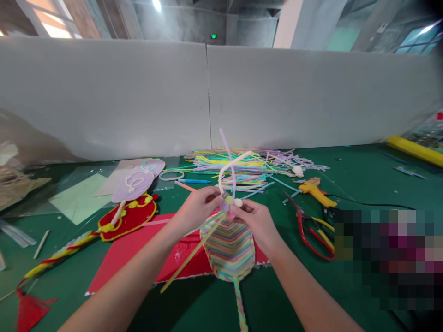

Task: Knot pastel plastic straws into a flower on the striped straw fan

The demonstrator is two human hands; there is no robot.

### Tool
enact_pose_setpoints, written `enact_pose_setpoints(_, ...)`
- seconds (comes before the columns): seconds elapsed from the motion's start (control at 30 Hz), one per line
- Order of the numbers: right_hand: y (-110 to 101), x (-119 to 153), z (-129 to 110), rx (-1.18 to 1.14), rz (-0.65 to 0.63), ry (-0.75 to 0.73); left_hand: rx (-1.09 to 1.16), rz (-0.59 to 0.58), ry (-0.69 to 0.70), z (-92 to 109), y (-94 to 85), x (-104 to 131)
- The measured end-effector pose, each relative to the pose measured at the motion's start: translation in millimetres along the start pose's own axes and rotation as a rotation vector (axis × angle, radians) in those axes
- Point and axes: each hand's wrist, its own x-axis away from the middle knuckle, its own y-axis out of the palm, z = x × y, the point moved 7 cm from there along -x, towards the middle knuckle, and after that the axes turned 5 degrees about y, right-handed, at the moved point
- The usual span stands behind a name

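A pastel striped fan (230,249) made of pipe cleaners lies at the middle, its braided handle pointing toward me. At its top sits a small cluster (226,203) of pastel pieces, from which a white and a lilac pipe cleaner (228,147) rise. My left hand (204,205) is closed, pinching the cluster's left side. The fingers of my right hand (249,216) are pressed together on its right side, by a small white ball (238,203). A yellow pipe cleaner (192,256) slants down to the left from the cluster.
Behind my hands lies a pile of pastel pipe cleaners (228,161). Red-handled pliers (311,230) and a yellow glue gun (318,192) are at the right. A red and yellow fan (138,214) lies left, near lilac discs (133,184). Red sheet (124,258) lies underneath.
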Motion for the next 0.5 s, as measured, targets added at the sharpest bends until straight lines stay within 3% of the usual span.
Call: enact_pose_setpoints(0.5, 2.3, 0.8, 0.4, 0.001, -0.036, -0.023, -0.038, -0.062, 0.012, 8.9, 3.4, 3.7)
